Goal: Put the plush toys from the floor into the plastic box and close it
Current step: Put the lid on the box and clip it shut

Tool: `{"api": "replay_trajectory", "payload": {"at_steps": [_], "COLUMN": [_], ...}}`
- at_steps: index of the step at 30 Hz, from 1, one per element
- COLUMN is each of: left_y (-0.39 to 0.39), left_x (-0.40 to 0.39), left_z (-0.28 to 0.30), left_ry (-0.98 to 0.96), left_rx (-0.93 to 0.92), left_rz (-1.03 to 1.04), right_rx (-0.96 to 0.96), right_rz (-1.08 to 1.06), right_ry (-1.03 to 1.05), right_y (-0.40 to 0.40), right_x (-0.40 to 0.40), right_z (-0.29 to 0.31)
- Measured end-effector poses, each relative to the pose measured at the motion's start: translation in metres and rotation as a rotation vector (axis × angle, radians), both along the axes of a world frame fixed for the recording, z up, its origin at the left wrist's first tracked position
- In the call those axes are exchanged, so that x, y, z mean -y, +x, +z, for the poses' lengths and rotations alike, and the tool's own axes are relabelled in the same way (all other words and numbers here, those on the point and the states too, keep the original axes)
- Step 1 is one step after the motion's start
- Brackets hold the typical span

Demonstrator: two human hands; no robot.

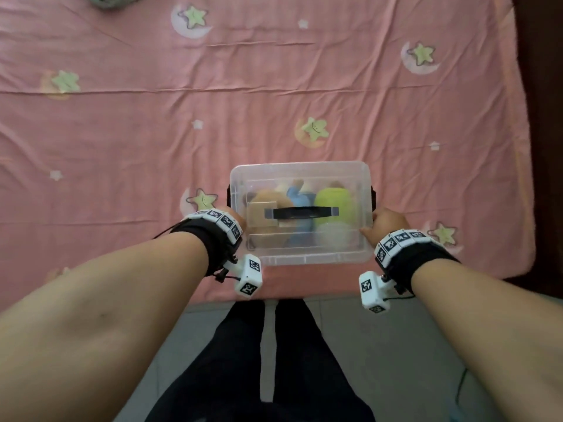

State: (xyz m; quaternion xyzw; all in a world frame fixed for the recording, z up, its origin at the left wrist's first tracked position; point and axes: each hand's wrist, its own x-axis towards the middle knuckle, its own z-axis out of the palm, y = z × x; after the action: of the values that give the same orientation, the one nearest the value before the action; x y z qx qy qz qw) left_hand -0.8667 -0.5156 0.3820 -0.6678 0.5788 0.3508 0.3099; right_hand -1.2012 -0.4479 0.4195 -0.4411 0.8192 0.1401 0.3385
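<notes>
A clear plastic box (pixel 300 257) sits on the pink sheet near its front edge, its transparent lid on top with a black handle (pixel 301 213) across the middle. Through the lid I see plush toys: a brown one (pixel 265 199), a blue one (pixel 297 194) and a green one (pixel 332 197). My left hand (pixel 234 216) presses against the box's left side, mostly hidden behind a marker wristband. My right hand (pixel 385 225) grips the box's right side, fingers curled at the lid's rim. Black latches show at both ends.
The pink sheet (pixel 213 117) with star and moon prints covers a wide surface ahead. A grey-green object (pixel 112 0) lies at its far left edge. Below, grey floor tiles (pixel 350 330) and my dark trouser legs (pixel 265 360) fill the near view.
</notes>
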Motion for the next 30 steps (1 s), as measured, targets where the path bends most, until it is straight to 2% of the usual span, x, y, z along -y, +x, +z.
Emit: {"api": "replay_trajectory", "payload": {"at_steps": [2, 7, 11, 15, 19, 24, 28, 30], "left_y": [0.000, -0.014, -0.019, -0.013, -0.007, -0.002, -0.004, -0.003], "left_x": [0.001, -0.004, 0.003, 0.001, 0.006, 0.021, 0.023, 0.025], "left_z": [0.001, 0.009, 0.021, 0.008, 0.009, 0.005, 0.008, 0.009], "left_ry": [0.060, -0.118, -0.275, -0.170, -0.100, -0.042, -0.070, -0.076], "left_rx": [0.078, 0.117, -0.048, -0.087, -0.120, -0.136, -0.031, -0.061], "left_rz": [-0.078, -0.057, 0.041, 0.204, 0.251, 0.212, 0.065, 0.097], "right_rx": [-0.032, -0.007, -0.033, 0.066, 0.070, 0.050, 0.029, 0.060], "right_rz": [0.007, 0.010, -0.048, -0.048, -0.005, 0.062, 0.096, 0.087], "right_ry": [0.060, 0.018, 0.052, 0.010, 0.006, 0.046, 0.053, 0.053], "right_y": [0.004, 0.007, -0.005, -0.012, -0.015, -0.019, -0.019, -0.022], "right_x": [0.007, 0.025, 0.030, 0.023, 0.028, 0.040, 0.044, 0.048], "right_z": [-0.004, -0.008, -0.006, -0.012, -0.020, -0.031, -0.036, -0.034]}}
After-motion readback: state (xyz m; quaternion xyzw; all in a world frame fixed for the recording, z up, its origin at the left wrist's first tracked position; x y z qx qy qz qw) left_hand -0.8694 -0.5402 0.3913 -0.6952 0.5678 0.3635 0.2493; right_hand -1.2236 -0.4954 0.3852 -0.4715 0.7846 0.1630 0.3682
